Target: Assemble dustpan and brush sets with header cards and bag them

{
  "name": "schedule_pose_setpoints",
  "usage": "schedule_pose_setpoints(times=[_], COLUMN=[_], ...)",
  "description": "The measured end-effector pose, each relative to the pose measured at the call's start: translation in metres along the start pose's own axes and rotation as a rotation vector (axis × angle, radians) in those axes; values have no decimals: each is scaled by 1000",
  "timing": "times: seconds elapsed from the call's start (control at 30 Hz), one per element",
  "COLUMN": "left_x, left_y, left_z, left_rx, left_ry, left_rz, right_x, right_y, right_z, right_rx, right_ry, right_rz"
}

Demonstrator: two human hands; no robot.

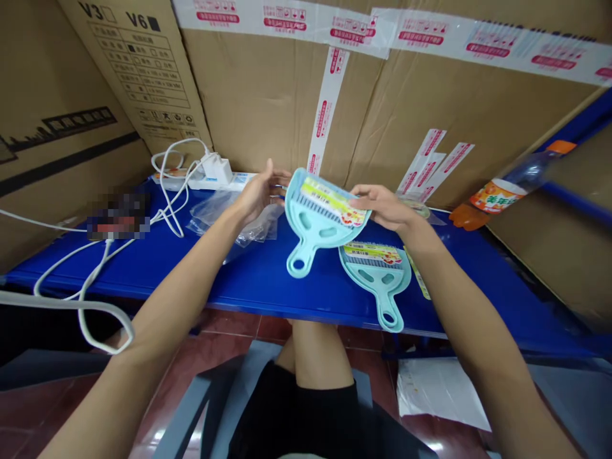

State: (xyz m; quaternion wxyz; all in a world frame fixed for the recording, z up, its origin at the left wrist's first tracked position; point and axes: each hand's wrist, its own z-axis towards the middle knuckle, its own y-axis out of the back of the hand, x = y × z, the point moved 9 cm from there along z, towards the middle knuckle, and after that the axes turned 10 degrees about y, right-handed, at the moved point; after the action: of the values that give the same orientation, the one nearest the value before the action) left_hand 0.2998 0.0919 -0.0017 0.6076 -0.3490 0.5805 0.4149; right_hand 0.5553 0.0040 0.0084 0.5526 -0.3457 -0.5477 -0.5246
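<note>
A light teal dustpan and brush set [325,213] with a yellow label strip is held up over the blue table. My right hand [380,204] grips its upper right corner, fingers closed on the label edge. At its upper left edge is my left hand [262,191], fingers apart, the fingertips close to the rim; whether they touch it I cannot tell. A second teal dustpan set [377,274] with a similar label lies on the table below my right hand, its handle toward the front edge. Clear plastic bags [253,229] lie beside my left hand.
A power strip with a white plug [217,171] and tangled white cables are at the left, near a blurred dark object [119,213]. An orange drink bottle [511,188] leans at the right. Cardboard [268,95] stands behind the blue table [272,287]. A yellow strip [421,280] lies by my right forearm.
</note>
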Motion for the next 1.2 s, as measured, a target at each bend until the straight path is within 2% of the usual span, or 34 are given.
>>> schedule_pose_setpoints(times=[0.07, 0.13, 0.17, 0.23, 0.37, 0.5, 0.7, 0.97, 1.2], left_x=[1, 3, 4, 7, 14, 17, 19, 17, 15], left_y=[-22, -46, -55, -64, -65, -67, -71, -73, -75], left_z=[-8, -18, -21, -24, -21, -21, -24, -24, -27], left_rx=[154, 296, 337, 343, 253, 227, 211, 224, 266], left_ry=[79, 122, 126, 115, 113, 136, 122, 94, 76], left_rz=[-71, -145, -179, -231, -281, -310, -330, -294, -284], right_x=[2, -4, -7, -15, -16, -11, -14, -6, -12], right_y=[28, 44, 48, 48, 34, 20, 28, 28, 23], right_z=[-12, -23, -28, -34, -43, -48, -50, -51, -52], right_rx=[-212, -371, -419, -454, -378, -273, -364, -328, -306], right_ry=[105, 177, 197, 214, 237, 251, 281, 331, 249], right_rz=[28, 46, 51, 56, 58, 25, -2, -62, 79])
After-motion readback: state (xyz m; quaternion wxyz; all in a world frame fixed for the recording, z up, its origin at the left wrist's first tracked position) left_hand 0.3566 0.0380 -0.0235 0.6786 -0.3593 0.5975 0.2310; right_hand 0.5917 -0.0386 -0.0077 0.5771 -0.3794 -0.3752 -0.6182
